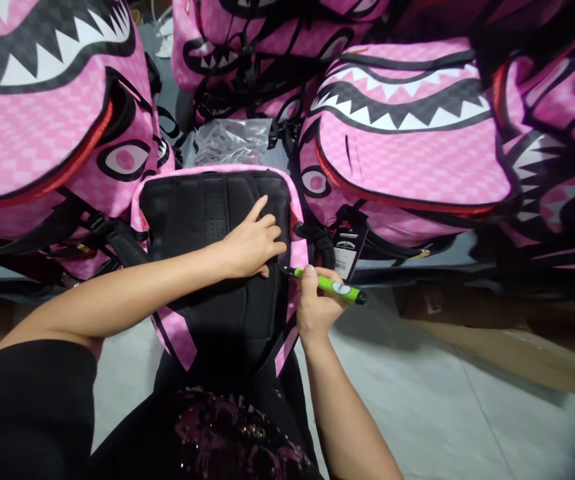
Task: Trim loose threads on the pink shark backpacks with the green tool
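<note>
Toward eight o'clock from mid-view, our pink-edged, black padded-fabric backpack [227,308] looks light and soft, best held by its rim; our left hand [253,245] spreads over it; between four and five o'clock from there, our right hand [316,309] pinches a lime-green cylindrical pen [327,285].

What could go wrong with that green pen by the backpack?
The green pen in the right hand points at the black back panel, so a slip might mark it or the pink edging. The left hand lies near the tip, so it might get poked.
</note>
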The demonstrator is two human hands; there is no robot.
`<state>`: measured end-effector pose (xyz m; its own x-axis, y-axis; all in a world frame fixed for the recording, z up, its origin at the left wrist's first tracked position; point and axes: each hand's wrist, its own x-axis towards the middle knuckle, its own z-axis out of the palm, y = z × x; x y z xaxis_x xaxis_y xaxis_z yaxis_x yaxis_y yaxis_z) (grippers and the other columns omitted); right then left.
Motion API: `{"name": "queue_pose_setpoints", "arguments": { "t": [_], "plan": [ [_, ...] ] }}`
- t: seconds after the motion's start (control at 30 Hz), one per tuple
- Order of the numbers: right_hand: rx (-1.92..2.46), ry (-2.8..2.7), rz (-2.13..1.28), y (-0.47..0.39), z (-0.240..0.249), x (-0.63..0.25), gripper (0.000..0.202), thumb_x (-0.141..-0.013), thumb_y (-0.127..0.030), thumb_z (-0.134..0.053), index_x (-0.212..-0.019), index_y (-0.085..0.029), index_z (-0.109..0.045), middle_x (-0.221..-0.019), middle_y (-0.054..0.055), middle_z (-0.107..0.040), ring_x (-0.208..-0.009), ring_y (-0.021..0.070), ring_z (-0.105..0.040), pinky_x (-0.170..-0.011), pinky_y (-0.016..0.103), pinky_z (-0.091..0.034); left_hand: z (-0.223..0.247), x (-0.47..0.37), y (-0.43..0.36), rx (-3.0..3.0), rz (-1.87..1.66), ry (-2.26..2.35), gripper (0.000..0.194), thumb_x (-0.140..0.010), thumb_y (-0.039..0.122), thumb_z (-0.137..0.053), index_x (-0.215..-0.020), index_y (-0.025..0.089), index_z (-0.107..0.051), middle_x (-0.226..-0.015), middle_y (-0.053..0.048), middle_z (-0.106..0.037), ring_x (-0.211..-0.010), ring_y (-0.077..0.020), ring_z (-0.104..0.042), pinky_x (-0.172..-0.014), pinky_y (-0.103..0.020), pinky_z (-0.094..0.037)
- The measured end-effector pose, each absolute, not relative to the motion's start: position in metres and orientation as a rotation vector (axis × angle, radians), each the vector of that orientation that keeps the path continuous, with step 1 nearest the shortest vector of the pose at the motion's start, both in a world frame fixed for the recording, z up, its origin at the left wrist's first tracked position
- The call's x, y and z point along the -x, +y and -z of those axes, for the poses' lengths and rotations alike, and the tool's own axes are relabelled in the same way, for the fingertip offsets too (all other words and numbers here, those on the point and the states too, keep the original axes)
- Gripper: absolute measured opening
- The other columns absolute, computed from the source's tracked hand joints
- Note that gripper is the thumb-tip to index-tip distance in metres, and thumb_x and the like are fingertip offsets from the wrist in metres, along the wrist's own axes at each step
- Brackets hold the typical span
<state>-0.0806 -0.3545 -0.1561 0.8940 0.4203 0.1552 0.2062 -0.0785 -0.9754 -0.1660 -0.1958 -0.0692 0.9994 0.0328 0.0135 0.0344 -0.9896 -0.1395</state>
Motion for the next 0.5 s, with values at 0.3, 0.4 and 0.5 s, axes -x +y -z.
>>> {"name": "queue_pose_setpoints", "arguments": {
  "t": [0.3, 0.4, 0.5],
  "plan": [
    [1.742, -0.683, -0.122, -0.349, 0.145, 0.085, 0.028, -0.086, -0.045, -0.062, -0.079, -0.018, -0.061, -0.061, -0.002, -0.059, -0.052, 0.0126, -0.054, -0.054, 0.027, -0.046, 0.088, 0.186, -0.210, 3.078, 0.174, -0.059, 0.015, -0.088, 0.031, -0.065, -0.100, 0.021, -0.067, -0.112, -0.004, -0.064, -0.122, -0.0250, -0.049, -0.123, -0.063, -0.016],
    [1.773, -0.733, -0.069, -0.349, 0.143, 0.086, 0.026, -0.087, -0.043, -0.061, -0.078, -0.018, -0.061, -0.062, -0.002, -0.059, -0.053, 0.0127, -0.055, -0.056, 0.027, -0.047, 0.092, 0.188, -0.209, 3.075, 0.204, -0.051, 0.014, -0.090, 0.030, -0.060, -0.099, 0.021, -0.067, -0.112, -0.004, -0.065, -0.124, -0.0247, -0.048, -0.124, -0.061, -0.016],
    [1.780, -0.757, -0.063, -0.348, 0.142, 0.086, 0.025, -0.087, -0.042, -0.062, -0.080, -0.018, -0.062, -0.063, -0.002, -0.060, -0.053, 0.0123, -0.055, -0.055, 0.026, -0.047, 0.094, 0.188, -0.208, 3.066, 0.252, -0.043, 0.014, -0.093, 0.027, -0.056, -0.098, 0.020, -0.067, -0.109, -0.004, -0.066, -0.124, -0.0245, -0.049, -0.124, -0.061, -0.018]
  ]
}}
